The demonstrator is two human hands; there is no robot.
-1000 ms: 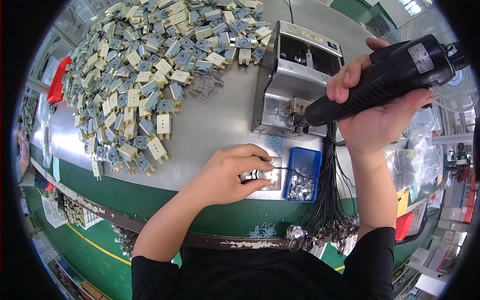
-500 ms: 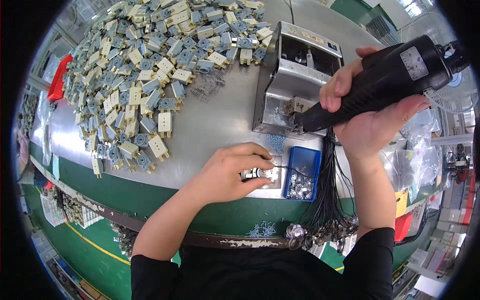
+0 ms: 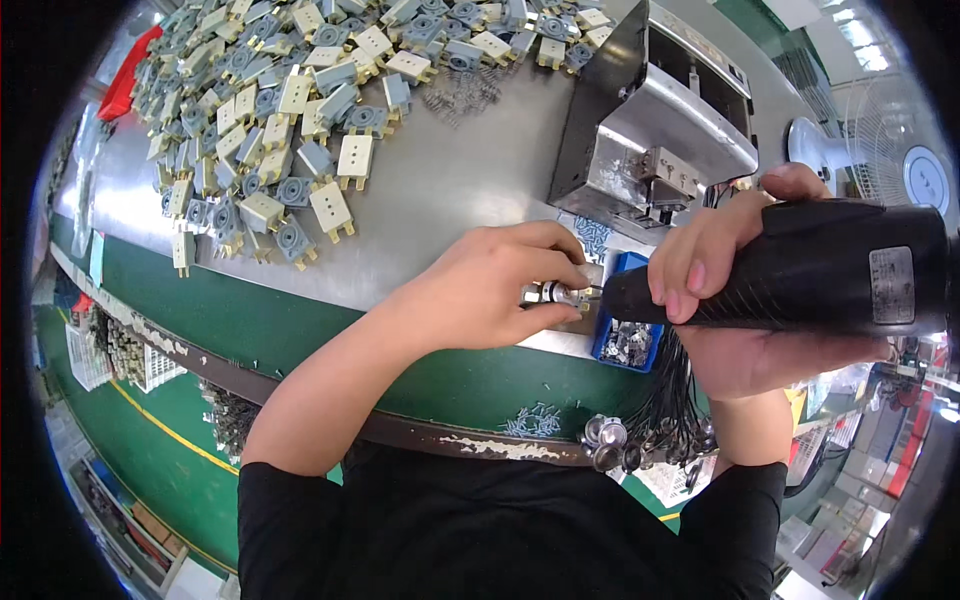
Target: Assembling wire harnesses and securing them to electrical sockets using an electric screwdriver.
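My left hand (image 3: pixel 500 285) is closed round a small part with a white-and-black round end (image 3: pixel 548 292), low over the metal plate on the bench. The fingers hide much of that part. My right hand (image 3: pixel 735 270) grips a thick black electric screwdriver (image 3: pixel 830 265), held almost level with its nose pointing left. That nose is right by the left fingertips, at the small part; whether it touches cannot be made out. Beneath the screwdriver sits a blue tray (image 3: pixel 655 352) of small metal pieces (image 3: pixel 627 343), partly covered by the tool.
A metal screw feeder (image 3: pixel 650 130) stands behind my hands, with loose screws (image 3: pixel 590 236) at its foot. Grey and cream plug-like housings (image 3: pixel 290 130) lie heaped at the far left, springs (image 3: pixel 460 92) beside them. More screws (image 3: pixel 532 420) and black cables with round metal ends (image 3: pixel 606 440) are near the front edge.
My right hand has brought the screwdriver down from the screw feeder to the part in my left hand. The left hand keeps its hold, and the whole view has shifted.
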